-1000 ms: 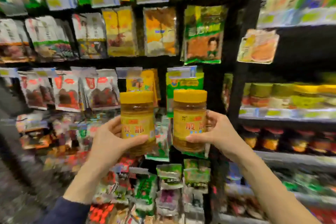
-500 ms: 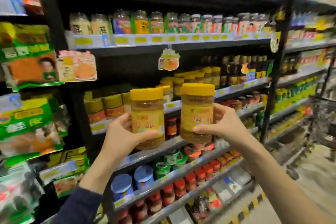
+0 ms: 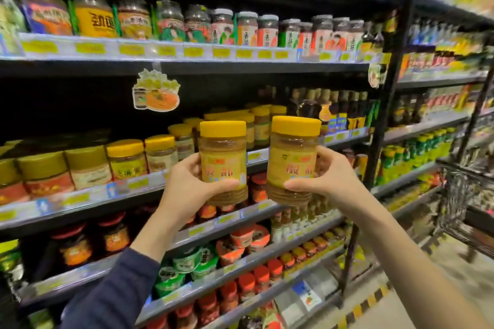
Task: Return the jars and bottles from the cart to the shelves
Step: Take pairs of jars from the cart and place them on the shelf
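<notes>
The person holds two yellow-lidded jars upright, side by side, in front of the shelves (image 3: pixel 187 60): the left hand (image 3: pixel 187 189) curls round the left jar (image 3: pixel 223 161), the right hand (image 3: pixel 328 179) round the right jar (image 3: pixel 292 159). The cart (image 3: pixel 470 195) stands at far right.

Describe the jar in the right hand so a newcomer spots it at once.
Find the black shelving and its row of yellow-lidded jars. Two matching jars are held up in front of that row. Yours is the right jar, nearer the cart, gripped by the bare-armed right hand; its twin sits in the dark-sleeved left hand.
</notes>
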Motion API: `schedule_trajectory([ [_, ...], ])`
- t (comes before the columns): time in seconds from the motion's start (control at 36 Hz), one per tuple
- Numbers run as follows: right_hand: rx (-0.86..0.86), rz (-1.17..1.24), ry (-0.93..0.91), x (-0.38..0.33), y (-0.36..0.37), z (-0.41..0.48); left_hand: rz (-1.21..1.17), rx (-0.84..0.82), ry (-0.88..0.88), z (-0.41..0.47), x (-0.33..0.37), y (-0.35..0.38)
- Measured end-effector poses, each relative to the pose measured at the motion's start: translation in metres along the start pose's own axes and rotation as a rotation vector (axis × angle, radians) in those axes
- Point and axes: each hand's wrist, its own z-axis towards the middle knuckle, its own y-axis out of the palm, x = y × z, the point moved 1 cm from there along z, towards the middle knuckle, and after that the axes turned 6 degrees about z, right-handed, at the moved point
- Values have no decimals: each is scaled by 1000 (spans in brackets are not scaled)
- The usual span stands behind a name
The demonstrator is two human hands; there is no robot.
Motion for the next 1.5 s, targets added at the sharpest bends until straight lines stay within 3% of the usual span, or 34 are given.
schedule_trajectory([
  [0.58,-271,93,-38,92,16,219,160,246,-68,173,-78,7],
  [0.78,-381,148,-51,110,32,262,238,293,-105,192,-100,7],
  [1.06,-509,166,-33,136,46,298,441,371,-298,193,-132,10],
  [1.5,-624,188,15,162,55,314,721,228,-436,192,-134,19],
])
